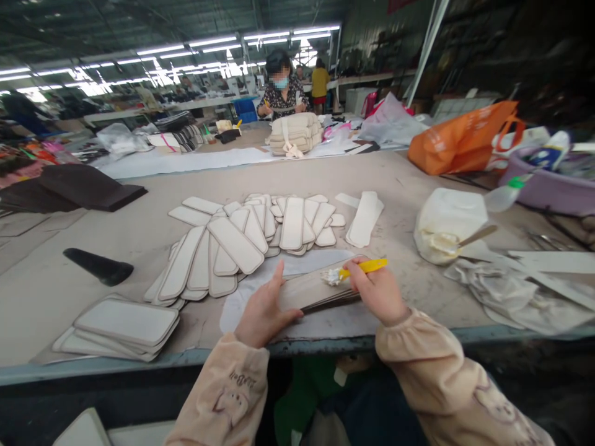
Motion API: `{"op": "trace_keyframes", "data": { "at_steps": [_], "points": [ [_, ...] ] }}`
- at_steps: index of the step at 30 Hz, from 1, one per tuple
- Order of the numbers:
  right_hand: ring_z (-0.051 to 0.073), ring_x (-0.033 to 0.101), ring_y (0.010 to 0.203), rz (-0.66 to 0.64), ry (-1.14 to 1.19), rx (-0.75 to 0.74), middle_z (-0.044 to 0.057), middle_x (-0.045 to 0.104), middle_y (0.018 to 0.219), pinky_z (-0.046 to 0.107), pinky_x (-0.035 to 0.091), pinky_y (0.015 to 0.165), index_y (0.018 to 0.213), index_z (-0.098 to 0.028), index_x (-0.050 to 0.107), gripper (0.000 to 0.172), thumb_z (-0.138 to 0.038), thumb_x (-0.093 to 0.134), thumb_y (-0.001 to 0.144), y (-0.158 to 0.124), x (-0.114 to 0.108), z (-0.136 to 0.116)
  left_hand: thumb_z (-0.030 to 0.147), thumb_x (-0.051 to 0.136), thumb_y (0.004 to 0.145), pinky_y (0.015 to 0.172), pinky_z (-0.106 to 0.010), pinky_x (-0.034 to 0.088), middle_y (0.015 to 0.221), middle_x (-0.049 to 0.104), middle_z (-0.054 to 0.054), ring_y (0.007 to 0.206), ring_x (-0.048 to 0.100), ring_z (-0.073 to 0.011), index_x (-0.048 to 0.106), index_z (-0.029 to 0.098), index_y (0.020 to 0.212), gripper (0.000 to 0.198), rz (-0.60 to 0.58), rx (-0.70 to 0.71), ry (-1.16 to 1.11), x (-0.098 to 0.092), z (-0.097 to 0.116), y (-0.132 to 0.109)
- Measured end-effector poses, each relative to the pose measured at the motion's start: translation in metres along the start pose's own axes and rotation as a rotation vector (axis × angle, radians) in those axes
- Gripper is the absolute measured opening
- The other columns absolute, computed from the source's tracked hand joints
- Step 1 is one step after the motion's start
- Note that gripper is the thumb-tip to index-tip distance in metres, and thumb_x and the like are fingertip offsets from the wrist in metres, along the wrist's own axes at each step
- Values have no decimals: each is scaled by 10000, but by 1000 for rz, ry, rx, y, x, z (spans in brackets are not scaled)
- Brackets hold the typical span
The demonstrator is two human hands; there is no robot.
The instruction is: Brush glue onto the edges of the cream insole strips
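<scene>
panel stack (312,290): one, left hand (264,311) holding; right hand (377,291): one brush (344,273)

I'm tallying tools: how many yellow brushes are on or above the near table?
1: the yellow brush in the right hand, over the stack of strips that the left hand touches. Others may be hidden.

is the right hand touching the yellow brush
Touching. The head view shows the right hand gripping the yellow brush by its handle, which sticks out past the hand.
</scene>
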State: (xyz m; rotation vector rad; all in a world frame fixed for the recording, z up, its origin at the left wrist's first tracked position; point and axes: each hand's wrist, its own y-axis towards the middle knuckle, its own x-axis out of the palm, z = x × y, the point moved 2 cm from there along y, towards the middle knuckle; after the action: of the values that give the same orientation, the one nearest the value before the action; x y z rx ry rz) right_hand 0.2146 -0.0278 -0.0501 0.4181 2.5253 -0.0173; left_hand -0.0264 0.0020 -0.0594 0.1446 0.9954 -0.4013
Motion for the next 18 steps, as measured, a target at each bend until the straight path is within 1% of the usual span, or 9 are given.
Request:
{"op": "trace_keyframes", "data": {
  "at_steps": [3,5,7,9,11,14,16,18],
  "points": [
    [182,595,616,144,-240,-22,19,639,630,282,367,612,848,-195,646,313,-399,414,907,2,-28,13,398,755,679,968,-379,435,1257,632,-102,1164,573,-294,102,178,1536,1100,-3,-5,15,-1,2,0],
    [192,596,604,250,-435,-109,37,652,643,285,337,583,911,-188,659,326,-392,405,919,-2,-35,18,399,748,686,961,-379,437,1253,634,-105,1162,575,-293,88,180,1538,1100,-7,-7,25,-1,3,-1],
    [189,587,572,343,-613,-236,47,657,640,287,304,556,930,-185,669,312,-373,420,924,-9,-33,17,403,739,695,958,-379,437,1248,638,-108,1161,577,-292,73,183,1539,1097,-9,-6,38,-1,4,-1],
    [180,572,538,367,-737,-357,44,641,607,290,275,536,882,-185,672,265,-322,448,917,-16,-22,13,410,729,703,955,-380,439,1240,641,-109,1159,580,-290,66,187,1539,1090,-11,-3,53,-1,4,-2],
    [173,572,538,287,-775,-469,37,627,591,293,271,532,816,-185,658,211,-254,474,894,-23,-6,4,420,721,708,948,-381,444,1235,644,-107,1146,591,-289,69,196,1538,1079,-15,-1,67,0,3,-2],
    [162,590,575,80,-647,-608,29,634,624,284,316,557,758,-186,624,167,-209,495,862,-38,22,-14,419,713,708,929,-380,458,1228,648,-113,1127,609,-289,57,197,1538,1081,-19,-5,79,1,2,-1],
    [156,607,612,-30,-499,-635,26,643,650,271,356,588,765,-187,610,171,-223,483,873,-49,39,-27,414,704,712,915,-373,466,1221,651,-120,1125,615,-288,48,194,1538,1077,-7,8,76,1,1,-1],
    [147,625,653,-110,-319,-604,21,654,684,252,394,625,804,-189,606,194,-248,452,905,-57,53,-38,410,687,723,894,-364,476,1210,654,-124,1114,622,-286,50,188,1537,1057,5,18,68,2,0,0]
  ]
}}
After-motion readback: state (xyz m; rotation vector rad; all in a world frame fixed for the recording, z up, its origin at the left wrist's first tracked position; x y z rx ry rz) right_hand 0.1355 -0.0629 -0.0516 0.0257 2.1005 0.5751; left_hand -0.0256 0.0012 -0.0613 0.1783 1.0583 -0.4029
